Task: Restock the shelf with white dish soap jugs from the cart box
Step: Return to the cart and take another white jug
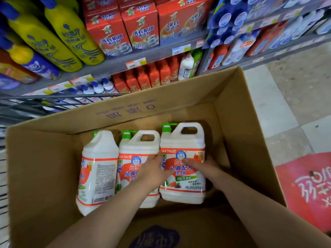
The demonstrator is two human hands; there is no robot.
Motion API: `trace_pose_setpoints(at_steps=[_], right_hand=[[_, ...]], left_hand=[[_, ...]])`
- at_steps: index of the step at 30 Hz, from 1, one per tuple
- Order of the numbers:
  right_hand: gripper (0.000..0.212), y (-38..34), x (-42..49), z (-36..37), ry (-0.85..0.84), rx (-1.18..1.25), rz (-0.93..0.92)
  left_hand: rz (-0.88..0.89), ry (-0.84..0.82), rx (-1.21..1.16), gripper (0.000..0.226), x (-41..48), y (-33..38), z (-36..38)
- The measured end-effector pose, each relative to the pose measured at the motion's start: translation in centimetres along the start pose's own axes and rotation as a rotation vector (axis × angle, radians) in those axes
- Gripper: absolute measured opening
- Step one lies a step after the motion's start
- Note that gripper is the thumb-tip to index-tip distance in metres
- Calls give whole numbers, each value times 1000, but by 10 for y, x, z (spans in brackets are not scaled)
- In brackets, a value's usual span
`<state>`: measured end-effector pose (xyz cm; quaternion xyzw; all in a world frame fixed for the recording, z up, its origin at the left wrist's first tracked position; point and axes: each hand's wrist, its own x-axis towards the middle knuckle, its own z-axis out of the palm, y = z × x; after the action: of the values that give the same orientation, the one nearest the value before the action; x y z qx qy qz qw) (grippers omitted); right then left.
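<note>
Three white dish soap jugs with green pumps and red labels lie in the open cardboard box (238,108). The right jug (184,144) is held between both hands: my left hand (154,169) grips its left side, and my right hand (204,167) grips its right side with fingers across the label. The middle jug (132,153) lies partly under my left forearm. The left jug (98,167) is turned so its back label shows. Both forearms reach down into the box.
The box sits in a wire cart (26,104). Shelves behind hold yellow bottles (53,38), red cartons (141,27), orange-red bottles (143,79) and one white bottle (186,67). Tiled floor (279,104) and a red floor sticker (308,187) lie to the right.
</note>
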<state>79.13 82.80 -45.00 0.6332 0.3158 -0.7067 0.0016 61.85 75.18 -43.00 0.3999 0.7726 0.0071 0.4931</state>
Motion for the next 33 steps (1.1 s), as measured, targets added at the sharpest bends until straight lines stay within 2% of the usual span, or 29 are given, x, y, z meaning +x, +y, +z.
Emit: trace_pose_setpoints(at_steps=[4, 8, 12, 17, 22, 25, 29, 33], right_hand=[[45, 1, -2, -4, -72, 30, 12], [47, 4, -3, -3, -58, 100, 7], [45, 5, -6, 0, -52, 103, -20], [62, 6, -21, -1, -101, 110, -46], [55, -2, -46, -2, -192, 103, -90], [59, -19, -64, 4, -216, 47, -121], [70, -48, -88, 21, -223, -44, -192], [69, -80, -115, 49, -272, -140, -273]], left_hand=[[-4, 5, 131, 81, 1, 5, 1], [-15, -4, 49, 82, 2, 6, 4], [0, 35, -171, 75, -3, 1, 11], [-16, 64, -550, 58, -11, -6, 14], [-46, -115, -767, 54, -27, -8, -7], [-41, -214, -817, 40, -45, -10, -26], [28, -104, -885, 26, -76, -15, -45], [46, 70, -984, 29, -112, -23, -63]])
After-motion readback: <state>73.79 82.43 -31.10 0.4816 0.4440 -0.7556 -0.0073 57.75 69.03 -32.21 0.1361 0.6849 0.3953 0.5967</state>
